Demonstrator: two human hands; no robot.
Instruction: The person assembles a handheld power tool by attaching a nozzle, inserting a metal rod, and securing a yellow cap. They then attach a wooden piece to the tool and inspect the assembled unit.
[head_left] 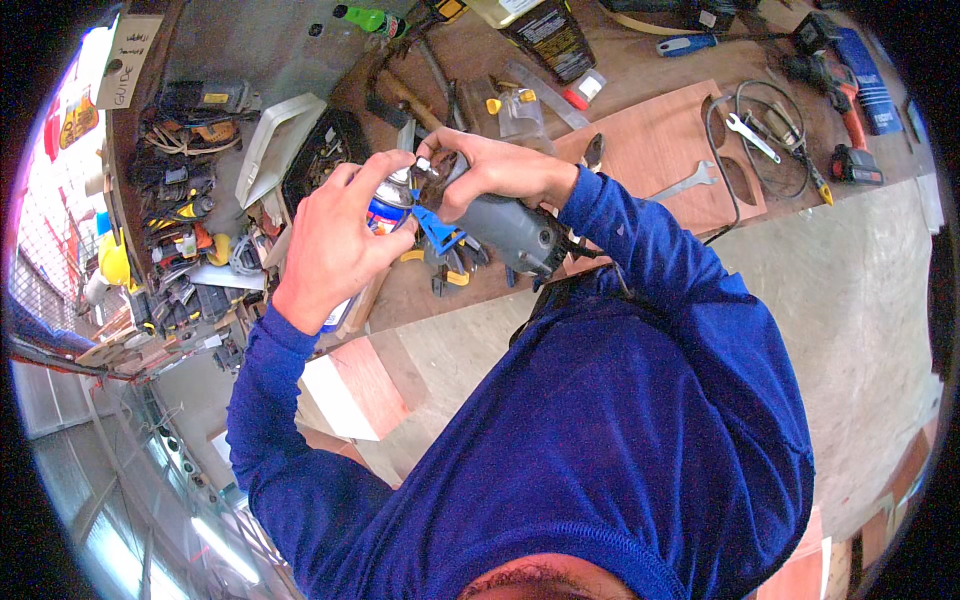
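Note:
My left hand [345, 225] is closed around a spray can [386, 214] with a blue label, its fingers near the can's top. My right hand [500, 172] curls its thumb and forefinger around the dark front end of a grey corded power tool [512, 232], which looks like an angle grinder. Between the two hands a small white piece [424, 164] shows; what it belongs to is unclear. A blue plastic piece [438, 232] sits just below them. Several hand tools with yellow and black handles [455, 272] lie beside the grinder.
The brown workbench [632, 75] holds a hammer [405, 100], a wooden board [650, 140] with a wrench [688, 181], another wrench [752, 137] by coiled cable, and a red cordless tool [850, 125]. An open case [280, 150] stands left, near tool-filled shelves [185, 200].

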